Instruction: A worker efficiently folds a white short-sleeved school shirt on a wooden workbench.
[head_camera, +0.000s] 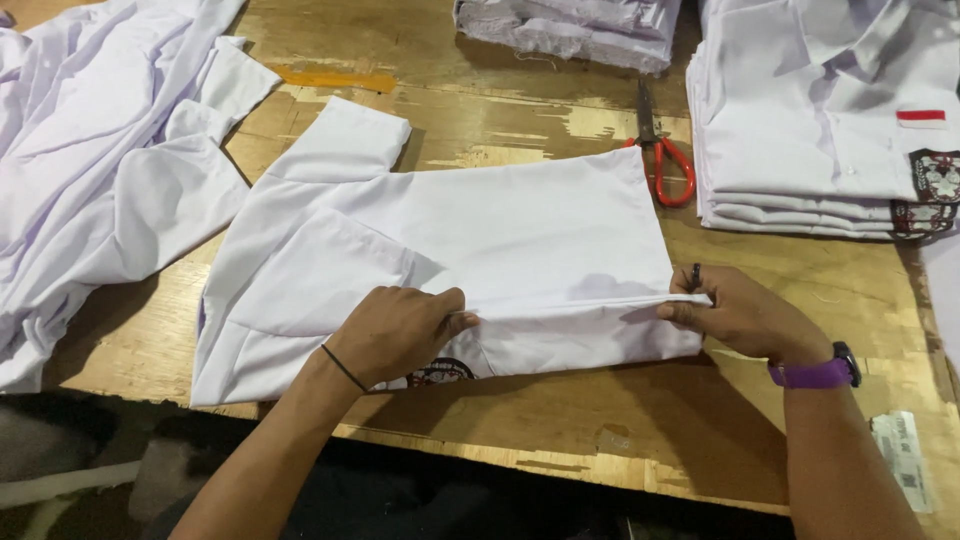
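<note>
A white shirt (450, 250) was laid flat on the wooden surface (500, 110), partly folded, with a sleeve spread out beyond the left hand (395, 332). A horizontal fold edge of the shirt was pinched by both hands: the left hand's grip was closed on the fold near its middle, thumb over fingers, and the right hand's (745, 318) grip was closed on the fold's right end. A dark emblem patch (440, 372) was seen just below the left hand. Red-handled scissors (660, 150) lay above the right hand, just past the shirt's far corner. A stack of folded white shirts (820, 130) sat further up and right of the right hand. Loose white garments (100, 150) were piled well left of the left hand.
</note>
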